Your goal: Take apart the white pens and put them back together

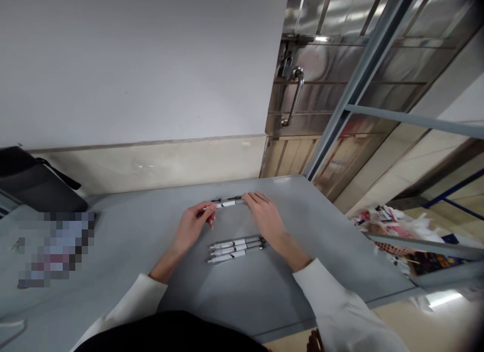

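Observation:
A white-and-clear pen [226,204] spans the gap between my two hands, lying roughly level. My left hand [189,227] pinches its left end, with the fingertips bent together. Over its right end bend the fingers of my right hand [264,215], which hide that tip. Just behind this pen, a second dark, slim pen-like piece [227,198] lies along the table, its right end at my right fingertips. Closer to my body, three similar pens [236,250] rest side by side, their right ends near my right wrist.
The grey table [143,241] meets a wall [151,64] at the back. On the left stand a dark bag [41,178] and a blurred-out flat item [58,251]. A metal post [340,125] rises at the right corner, before a metal door [313,90].

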The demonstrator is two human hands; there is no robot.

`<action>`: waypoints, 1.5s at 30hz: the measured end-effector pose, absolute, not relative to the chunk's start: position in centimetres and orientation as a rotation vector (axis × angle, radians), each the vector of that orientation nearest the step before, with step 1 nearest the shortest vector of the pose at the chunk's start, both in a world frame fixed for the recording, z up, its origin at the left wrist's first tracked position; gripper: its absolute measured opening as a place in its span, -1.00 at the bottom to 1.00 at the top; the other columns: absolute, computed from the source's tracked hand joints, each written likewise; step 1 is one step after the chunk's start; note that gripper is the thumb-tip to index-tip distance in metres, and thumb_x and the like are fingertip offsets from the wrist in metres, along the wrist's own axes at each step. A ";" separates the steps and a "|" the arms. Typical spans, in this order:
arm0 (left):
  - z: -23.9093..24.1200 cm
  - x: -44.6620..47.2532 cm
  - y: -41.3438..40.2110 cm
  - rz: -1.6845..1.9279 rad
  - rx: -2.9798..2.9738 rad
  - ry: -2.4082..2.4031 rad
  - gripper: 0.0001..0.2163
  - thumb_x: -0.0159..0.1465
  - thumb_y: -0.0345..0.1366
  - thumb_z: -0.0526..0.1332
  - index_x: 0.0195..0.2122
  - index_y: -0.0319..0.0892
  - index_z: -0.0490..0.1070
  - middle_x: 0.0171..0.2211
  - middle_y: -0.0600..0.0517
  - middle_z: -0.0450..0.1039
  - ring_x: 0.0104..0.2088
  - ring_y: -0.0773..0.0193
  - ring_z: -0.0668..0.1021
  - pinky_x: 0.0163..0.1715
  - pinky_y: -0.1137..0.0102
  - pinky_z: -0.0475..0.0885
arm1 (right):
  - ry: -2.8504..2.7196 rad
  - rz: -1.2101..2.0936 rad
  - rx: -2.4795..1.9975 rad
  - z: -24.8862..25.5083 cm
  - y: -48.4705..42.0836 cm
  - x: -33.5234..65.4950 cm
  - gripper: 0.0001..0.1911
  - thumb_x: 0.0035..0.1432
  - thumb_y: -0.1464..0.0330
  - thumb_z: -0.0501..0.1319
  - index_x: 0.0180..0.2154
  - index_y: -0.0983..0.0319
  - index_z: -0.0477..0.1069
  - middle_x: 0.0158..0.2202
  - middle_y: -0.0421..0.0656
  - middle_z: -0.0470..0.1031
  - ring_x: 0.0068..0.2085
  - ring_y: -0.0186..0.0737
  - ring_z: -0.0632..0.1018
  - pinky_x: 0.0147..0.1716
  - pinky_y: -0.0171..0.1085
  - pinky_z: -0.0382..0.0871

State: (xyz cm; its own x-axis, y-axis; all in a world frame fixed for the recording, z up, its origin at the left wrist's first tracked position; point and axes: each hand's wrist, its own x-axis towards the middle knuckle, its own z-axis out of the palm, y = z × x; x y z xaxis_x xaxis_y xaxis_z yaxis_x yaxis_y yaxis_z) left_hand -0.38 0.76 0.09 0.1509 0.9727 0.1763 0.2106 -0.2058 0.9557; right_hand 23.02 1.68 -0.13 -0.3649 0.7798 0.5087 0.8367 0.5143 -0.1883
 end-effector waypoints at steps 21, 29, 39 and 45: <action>-0.1 -1.0 0.6 1.220 1.590 1.135 -0.71 0.31 -0.11 0.33 -0.01 -0.12 0.60 -0.09 -0.04 0.67 -0.20 0.16 0.69 -0.11 0.26 0.62 | -1.670 0.903 -1.058 0.6 1.8 22.9 -0.80 0.26 0.16 0.30 -0.20 0.12 0.58 -0.21 -0.14 0.66 -0.16 -0.07 0.64 -0.04 -0.06 0.50; -0.1 -0.7 0.5 1.205 1.587 1.134 -0.70 0.31 -0.11 0.33 -0.02 -0.14 0.60 -0.05 -0.07 0.66 -0.16 0.14 0.68 -0.19 0.30 0.63 | -1.649 0.950 -1.059 1.1 1.6 23.0 -0.83 0.26 0.20 0.30 -0.22 0.12 0.60 -0.19 -0.12 0.67 -0.13 -0.05 0.65 0.00 -0.02 0.51; 0.3 -0.5 0.3 1.193 1.577 1.143 -0.71 0.29 -0.11 0.35 -0.04 -0.12 0.62 -0.08 -0.06 0.67 -0.19 0.15 0.68 -0.23 0.33 0.61 | -1.683 0.919 -1.051 0.8 1.5 22.9 -0.81 0.24 0.19 0.31 -0.20 0.15 0.59 -0.18 -0.12 0.66 -0.12 -0.07 0.64 0.01 -0.04 0.50; 0.3 -0.5 0.2 1.188 1.593 1.158 -0.69 0.29 -0.09 0.34 -0.03 -0.13 0.62 -0.13 -0.05 0.68 -0.22 0.16 0.67 -0.23 0.32 0.60 | -1.649 0.939 -1.030 0.9 1.5 22.9 -0.81 0.27 0.19 0.31 -0.18 0.15 0.58 -0.20 -0.12 0.65 -0.12 -0.08 0.65 -0.01 -0.06 0.50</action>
State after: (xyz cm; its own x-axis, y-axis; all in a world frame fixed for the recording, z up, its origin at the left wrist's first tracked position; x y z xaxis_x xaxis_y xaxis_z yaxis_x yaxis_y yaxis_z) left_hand -0.52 0.24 0.31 0.1329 0.9662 0.2207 0.1960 -0.2439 0.9498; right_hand 22.93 1.55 0.89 -0.2008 0.9284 0.3128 0.2052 0.3520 -0.9132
